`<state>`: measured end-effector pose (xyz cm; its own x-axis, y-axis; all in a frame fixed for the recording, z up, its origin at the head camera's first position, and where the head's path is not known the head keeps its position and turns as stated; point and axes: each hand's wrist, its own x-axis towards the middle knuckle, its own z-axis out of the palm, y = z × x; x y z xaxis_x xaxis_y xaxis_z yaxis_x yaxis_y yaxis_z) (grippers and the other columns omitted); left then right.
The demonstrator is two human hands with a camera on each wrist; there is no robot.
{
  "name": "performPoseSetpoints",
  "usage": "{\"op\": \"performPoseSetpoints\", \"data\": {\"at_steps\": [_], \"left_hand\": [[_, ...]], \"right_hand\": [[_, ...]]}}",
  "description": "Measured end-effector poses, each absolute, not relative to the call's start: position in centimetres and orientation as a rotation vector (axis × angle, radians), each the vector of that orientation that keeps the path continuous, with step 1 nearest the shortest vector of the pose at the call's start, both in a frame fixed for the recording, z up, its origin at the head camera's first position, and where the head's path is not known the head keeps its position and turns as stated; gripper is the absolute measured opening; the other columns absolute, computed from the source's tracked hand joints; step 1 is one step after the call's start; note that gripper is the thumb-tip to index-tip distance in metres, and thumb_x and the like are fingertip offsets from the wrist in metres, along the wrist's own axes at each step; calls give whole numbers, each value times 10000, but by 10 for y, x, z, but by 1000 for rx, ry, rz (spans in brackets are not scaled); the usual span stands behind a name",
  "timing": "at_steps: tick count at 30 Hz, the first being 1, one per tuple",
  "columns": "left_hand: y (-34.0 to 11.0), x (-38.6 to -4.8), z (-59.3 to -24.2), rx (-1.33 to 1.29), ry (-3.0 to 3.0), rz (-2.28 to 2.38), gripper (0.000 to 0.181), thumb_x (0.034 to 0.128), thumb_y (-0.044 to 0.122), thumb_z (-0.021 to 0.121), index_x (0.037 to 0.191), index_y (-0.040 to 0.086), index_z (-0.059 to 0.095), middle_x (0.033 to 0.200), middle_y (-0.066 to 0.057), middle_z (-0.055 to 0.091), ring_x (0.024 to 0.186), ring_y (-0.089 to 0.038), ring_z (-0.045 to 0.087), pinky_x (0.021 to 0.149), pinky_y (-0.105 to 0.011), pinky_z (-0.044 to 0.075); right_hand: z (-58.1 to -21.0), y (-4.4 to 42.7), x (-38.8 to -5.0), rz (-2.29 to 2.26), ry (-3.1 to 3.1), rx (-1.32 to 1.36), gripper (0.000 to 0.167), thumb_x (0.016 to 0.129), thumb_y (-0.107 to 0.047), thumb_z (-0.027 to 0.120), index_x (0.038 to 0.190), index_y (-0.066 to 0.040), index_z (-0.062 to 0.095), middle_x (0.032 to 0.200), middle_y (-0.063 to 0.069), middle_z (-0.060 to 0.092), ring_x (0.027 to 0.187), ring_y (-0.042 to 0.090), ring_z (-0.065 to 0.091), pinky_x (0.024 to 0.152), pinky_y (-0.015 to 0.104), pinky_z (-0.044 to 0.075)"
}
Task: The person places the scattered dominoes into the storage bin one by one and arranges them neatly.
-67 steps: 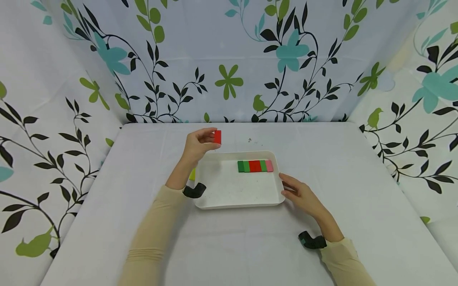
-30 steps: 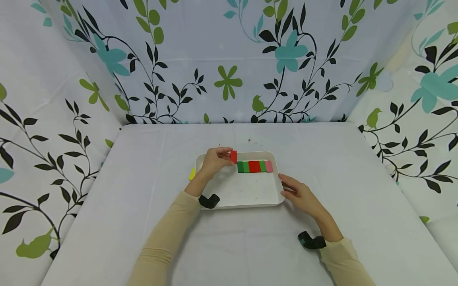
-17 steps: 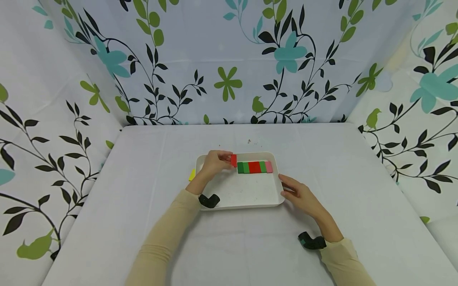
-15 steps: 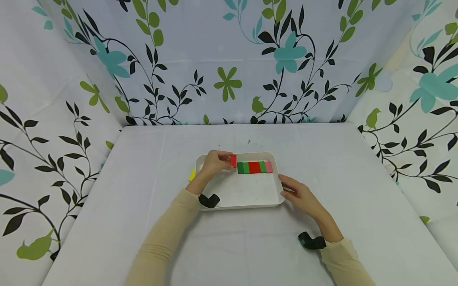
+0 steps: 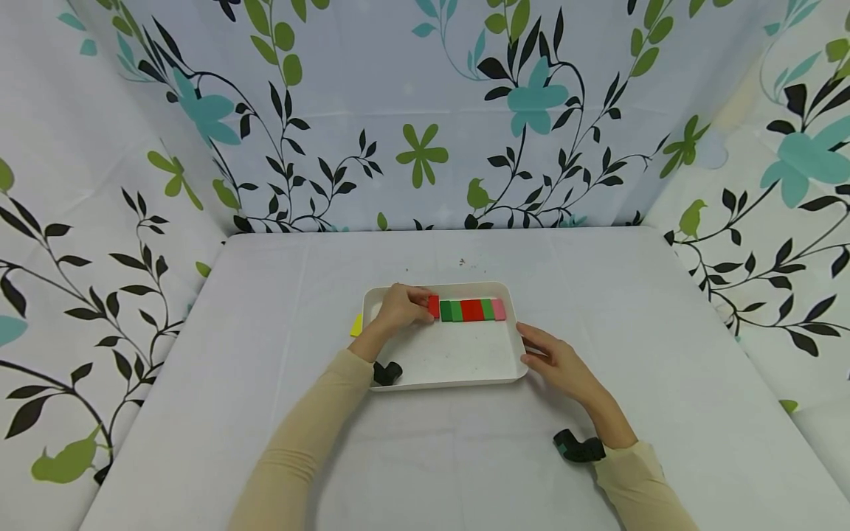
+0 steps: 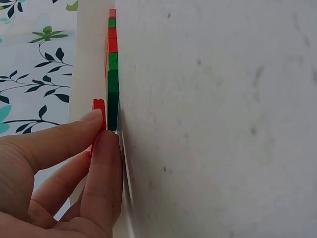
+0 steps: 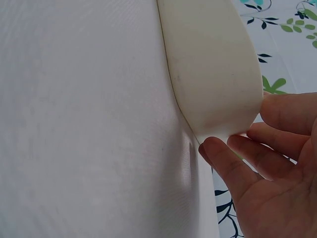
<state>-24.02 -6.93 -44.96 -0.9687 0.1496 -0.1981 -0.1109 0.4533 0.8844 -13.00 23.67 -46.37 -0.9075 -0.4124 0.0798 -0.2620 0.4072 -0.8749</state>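
My left hand [image 5: 398, 310] pinches a small red rectangular block [image 5: 434, 306] between thumb and fingers, inside a shallow white tray [image 5: 438, 369]. Close to the held block is the left end of a row of dark green [image 5: 446, 311], green [image 5: 456, 311], red [image 5: 473, 310], green [image 5: 488, 309] and pink [image 5: 499, 309] blocks along the tray's far side. In the left wrist view the held red block [image 6: 99, 106] is slightly offset from the row. My right hand [image 5: 558, 361] touches the tray's right side with loosely extended fingers; the right wrist view shows them at the tray's outer wall [image 7: 218, 64].
A yellow piece [image 5: 356, 325] lies outside the tray's left side, partly hidden by the tray and left arm. Dark specks [image 5: 462, 262] are on the white tablecloth [image 5: 451, 457] behind the tray. Leaf-patterned cloth [image 5: 372, 74] hangs behind and at the sides.
My left hand has carried the red block from behind the tray's upper left, right and down to the row's left end. The right hand stays at the tray's side.
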Motion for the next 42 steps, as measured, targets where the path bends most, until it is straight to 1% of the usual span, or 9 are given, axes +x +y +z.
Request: {"op": "performPoseSetpoints", "data": {"at_steps": [6, 13, 22, 28, 33, 42], "left_hand": [[-68, -243, -453, 30, 2444, 1525, 452, 694, -44, 817, 1123, 77, 745, 931, -79, 692, 825, -137, 571, 623, -169, 469], [-66, -241, -454, 18, 2457, 1521, 442, 702, -28, 822, 1124, 73, 743, 969, -90, 695, 873, -161, 580, 686, -177, 473], [-65, -240, -457, 11, 2473, 1510, 450, 702, -42, 813, 1133, 58, 736, 969, -87, 679, 853, -151, 570, 663, -172, 471], [-65, -241, -458, 23, 2468, 1505, 469, 690, -52, 820, 1139, 48, 731, 936, -85, 670, 792, -133, 560, 602, -168, 478], [-65, -241, -457, 31, 2451, 1517, 481, 682, -70, 815, 1142, 34, 725, 904, -79, 658, 751, -116, 550, 582, -165, 480], [-64, -239, -455, 54, 2451, 1474, 495, 718, -44, 809, 1195, 7, 689, 875, -72, 643, 715, -120, 548, 578, -172, 473]], "right_hand": [[-464, 237, -130, -1507, 2516, -610, 575, 975, -64, 571, 1475, 82, 328, 1525, 299, 316, 1331, 490, 421, 1011, 483, 429], [-464, 237, -130, -1508, 2520, -613, 573, 973, -58, 571, 1469, 92, 329, 1521, 305, 319, 1324, 495, 426, 1004, 483, 434], [-464, 236, -130, -1513, 2518, -608, 571, 970, -48, 572, 1467, 96, 330, 1519, 306, 320, 1326, 496, 423, 1004, 483, 433], [-463, 236, -129, -1499, 2534, -605, 570, 967, -47, 577, 1466, 90, 338, 1517, 302, 329, 1319, 495, 434, 998, 483, 437], [-462, 236, -129, -1497, 2533, -599, 570, 966, -46, 579, 1467, 84, 341, 1518, 302, 329, 1315, 496, 438, 998, 483, 437], [-461, 235, -129, -1494, 2534, -605, 567, 965, -34, 574, 1465, 92, 339, 1514, 306, 332, 1311, 497, 442, 997, 486, 436]]}}
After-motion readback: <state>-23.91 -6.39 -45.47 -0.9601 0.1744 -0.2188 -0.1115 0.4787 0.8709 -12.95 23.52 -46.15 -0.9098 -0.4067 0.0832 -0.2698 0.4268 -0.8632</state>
